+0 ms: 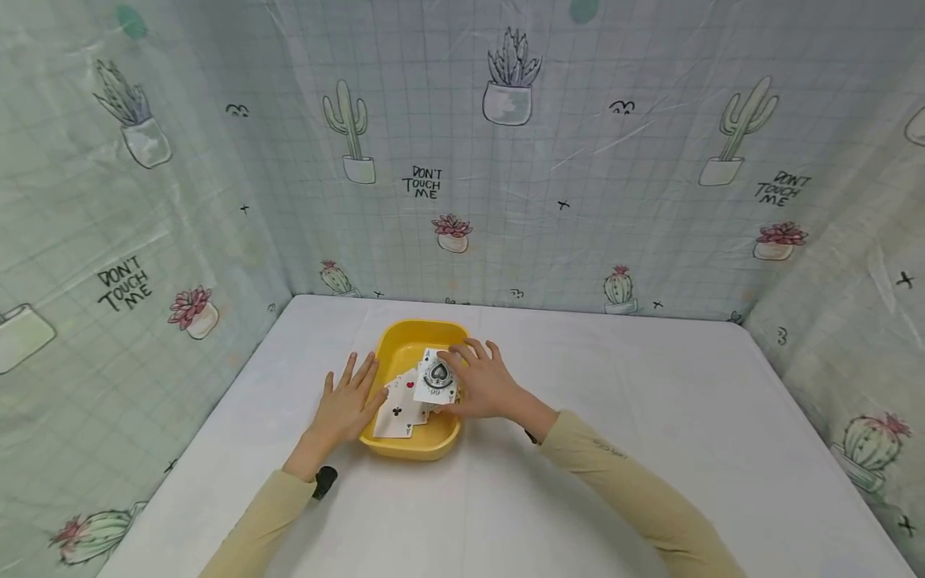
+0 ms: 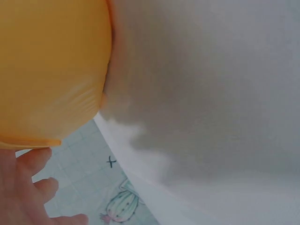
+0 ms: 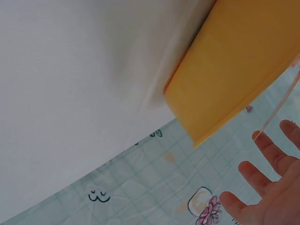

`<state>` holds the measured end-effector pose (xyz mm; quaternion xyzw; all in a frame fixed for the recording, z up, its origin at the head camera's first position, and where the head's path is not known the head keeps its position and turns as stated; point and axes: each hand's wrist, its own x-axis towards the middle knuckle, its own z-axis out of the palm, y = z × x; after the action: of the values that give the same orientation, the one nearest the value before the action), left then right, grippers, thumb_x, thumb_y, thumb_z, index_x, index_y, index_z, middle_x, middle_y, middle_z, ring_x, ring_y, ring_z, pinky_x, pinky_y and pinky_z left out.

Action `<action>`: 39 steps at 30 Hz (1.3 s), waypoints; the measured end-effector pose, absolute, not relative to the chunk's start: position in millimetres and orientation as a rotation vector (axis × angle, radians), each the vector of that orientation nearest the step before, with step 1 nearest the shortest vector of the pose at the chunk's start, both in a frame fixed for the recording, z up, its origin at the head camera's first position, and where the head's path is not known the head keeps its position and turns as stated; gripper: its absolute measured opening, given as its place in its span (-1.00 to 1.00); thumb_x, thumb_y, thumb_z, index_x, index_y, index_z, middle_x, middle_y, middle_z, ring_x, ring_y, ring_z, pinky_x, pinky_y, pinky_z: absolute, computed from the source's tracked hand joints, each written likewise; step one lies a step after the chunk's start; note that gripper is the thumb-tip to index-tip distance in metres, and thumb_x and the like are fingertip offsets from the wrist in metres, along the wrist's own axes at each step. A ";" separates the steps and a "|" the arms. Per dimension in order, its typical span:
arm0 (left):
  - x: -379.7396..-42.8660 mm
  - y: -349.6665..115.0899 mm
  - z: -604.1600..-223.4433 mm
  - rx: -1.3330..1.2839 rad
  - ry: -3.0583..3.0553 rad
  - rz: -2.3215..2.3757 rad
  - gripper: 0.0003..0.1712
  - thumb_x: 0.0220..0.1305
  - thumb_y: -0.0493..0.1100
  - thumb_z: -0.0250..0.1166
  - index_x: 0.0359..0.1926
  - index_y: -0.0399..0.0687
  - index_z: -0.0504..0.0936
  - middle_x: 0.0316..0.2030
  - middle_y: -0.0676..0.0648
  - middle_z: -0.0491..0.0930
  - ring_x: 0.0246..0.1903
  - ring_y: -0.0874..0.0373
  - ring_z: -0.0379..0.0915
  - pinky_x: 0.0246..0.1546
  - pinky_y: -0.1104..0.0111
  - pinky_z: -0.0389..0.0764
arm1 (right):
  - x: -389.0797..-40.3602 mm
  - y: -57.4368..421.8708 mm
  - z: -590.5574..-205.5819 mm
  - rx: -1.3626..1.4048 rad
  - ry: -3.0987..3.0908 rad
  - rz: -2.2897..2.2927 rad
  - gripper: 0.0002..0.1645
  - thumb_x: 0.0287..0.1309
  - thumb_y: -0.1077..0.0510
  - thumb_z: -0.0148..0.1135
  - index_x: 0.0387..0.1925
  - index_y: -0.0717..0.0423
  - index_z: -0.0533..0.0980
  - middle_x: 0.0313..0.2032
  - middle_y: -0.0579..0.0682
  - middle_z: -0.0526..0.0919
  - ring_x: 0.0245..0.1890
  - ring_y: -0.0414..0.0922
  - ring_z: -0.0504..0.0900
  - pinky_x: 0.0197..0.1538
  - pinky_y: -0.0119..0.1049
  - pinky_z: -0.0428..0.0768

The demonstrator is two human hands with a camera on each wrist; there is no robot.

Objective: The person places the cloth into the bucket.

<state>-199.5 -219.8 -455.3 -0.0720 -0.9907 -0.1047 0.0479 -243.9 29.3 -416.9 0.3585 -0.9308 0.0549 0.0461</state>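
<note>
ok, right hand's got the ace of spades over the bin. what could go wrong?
The ace of spades could slip: the right hand seems to hold it only near one side. The overlapping cards in the yellow bin might shift if brushed. The left hand, with its fingers at the bin's left rim, could nudge the bin.

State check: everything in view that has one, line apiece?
Yellow basin: upright on table
Left grip: fingers spread, at basin's rim
Right grip: holding ace of spades
Ace of spades: gripped, face showing
Other cards: overlapping in basin, some face up
</note>
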 end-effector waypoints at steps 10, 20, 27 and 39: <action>-199.0 -213.8 -458.3 -0.207 -3.013 -0.314 -0.24 0.28 0.15 -0.09 0.36 -0.14 -0.03 0.38 -0.14 -0.07 0.36 -0.22 -0.45 0.13 -0.33 -0.42 | -246.7 58.3 -419.0 1.024 -2.800 0.179 -0.03 -0.17 -0.37 0.17 0.27 -0.10 0.15 0.18 -0.03 0.30 0.26 0.06 0.14 0.20 0.15 0.14; -198.6 -212.5 -459.8 -0.232 -2.990 -0.332 -0.29 0.29 0.12 -0.10 0.36 -0.10 0.01 0.38 -0.12 -0.06 0.36 -0.20 -0.44 0.11 -0.34 -0.46 | -248.2 84.5 -422.7 0.963 -2.796 0.147 -0.02 -0.17 -0.36 0.18 0.28 -0.11 0.12 0.17 -0.03 0.31 0.24 0.07 0.17 0.18 0.16 0.17; -198.0 -212.9 -461.1 -0.236 -2.982 -0.343 -0.30 0.30 0.11 -0.11 0.36 -0.10 0.00 0.38 -0.13 -0.07 0.37 -0.20 -0.42 0.12 -0.34 -0.46 | -250.6 100.9 -422.9 0.952 -2.804 0.131 -0.01 -0.17 -0.36 0.18 0.28 -0.10 0.12 0.18 -0.01 0.30 0.24 0.09 0.18 0.17 0.17 0.19; -197.7 -211.6 -461.9 -0.238 -2.982 -0.335 -0.29 0.29 0.12 -0.10 0.35 -0.09 0.01 0.38 -0.14 -0.06 0.36 -0.20 -0.39 0.13 -0.34 -0.41 | -263.0 129.1 -437.3 0.951 -2.794 0.081 -0.01 -0.19 -0.34 0.20 0.28 -0.08 0.14 0.18 0.01 0.30 0.23 0.11 0.19 0.16 0.19 0.18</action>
<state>-197.7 -211.6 -461.9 -0.0788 -0.9885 -0.1112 0.0656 -263.0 129.1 -437.3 0.3208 -0.9421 0.0273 0.0941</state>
